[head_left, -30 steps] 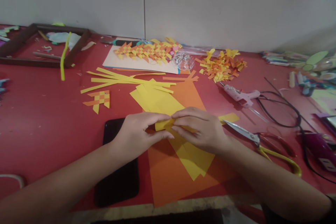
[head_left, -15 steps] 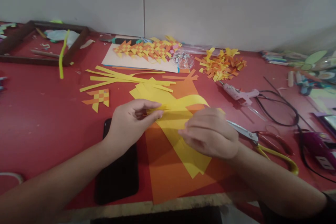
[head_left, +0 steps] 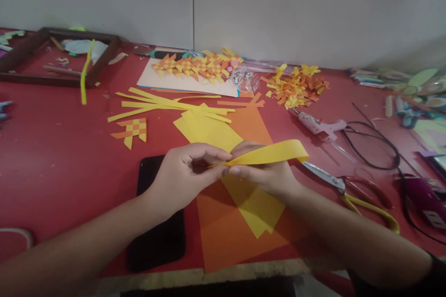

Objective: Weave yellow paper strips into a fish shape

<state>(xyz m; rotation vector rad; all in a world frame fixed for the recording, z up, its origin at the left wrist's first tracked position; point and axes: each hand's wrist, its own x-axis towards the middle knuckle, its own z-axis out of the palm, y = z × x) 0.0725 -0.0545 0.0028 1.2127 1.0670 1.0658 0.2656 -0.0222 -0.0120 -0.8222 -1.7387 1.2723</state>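
Note:
A yellow paper strip [head_left: 278,152] is bent over in a loop that points right. Its ends meet between the fingertips of both hands. My left hand [head_left: 188,171] pinches the ends from the left, thumb below and fingers above. My right hand [head_left: 268,174] grips the same spot from the right, thumb in front and fingers behind the strip. Below the hands lie yellow paper sheets [head_left: 258,209] on top of orange paper [head_left: 226,236]. Just left of the sheets, a black phone [head_left: 158,236] is partly covered by my left wrist.
Scissors [head_left: 348,190] and a pink glue gun [head_left: 322,127] with its cable lie at right. Loose yellow strips [head_left: 167,104] and a woven paper fish [head_left: 134,130] are at left. Behind are more woven fish [head_left: 198,67], paper scraps [head_left: 294,86] and a brown frame [head_left: 104,62].
My right hand has moved left to meet the left fingertips, and the strip is now folded into a loop held by both hands. The left hand has shifted slightly right.

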